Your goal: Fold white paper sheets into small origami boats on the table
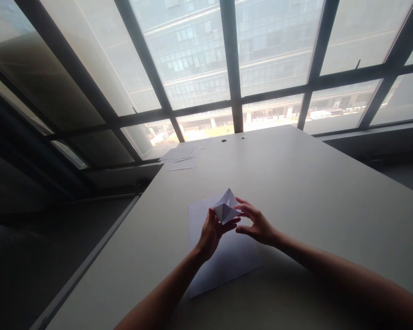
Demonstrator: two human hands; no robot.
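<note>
A small folded white paper shape (224,210) with pointed corners is held up over the table. My left hand (211,233) grips it from the left and below, thumb on its near left side and fingers beneath. At its right side, my right hand (256,224) has its fingers apart, with the fingertips close to or touching the right-hand point; I cannot tell which. The right thumb stands away from the paper. Under both hands a flat white sheet of paper (223,261) lies on the table.
The long pale table (296,192) stretches toward a wall of dark-framed windows (236,68). Several loose paper sheets (181,156) lie at its far left corner, with one edge near the rim. A dark round hole (223,140) shows in the tabletop at the far end.
</note>
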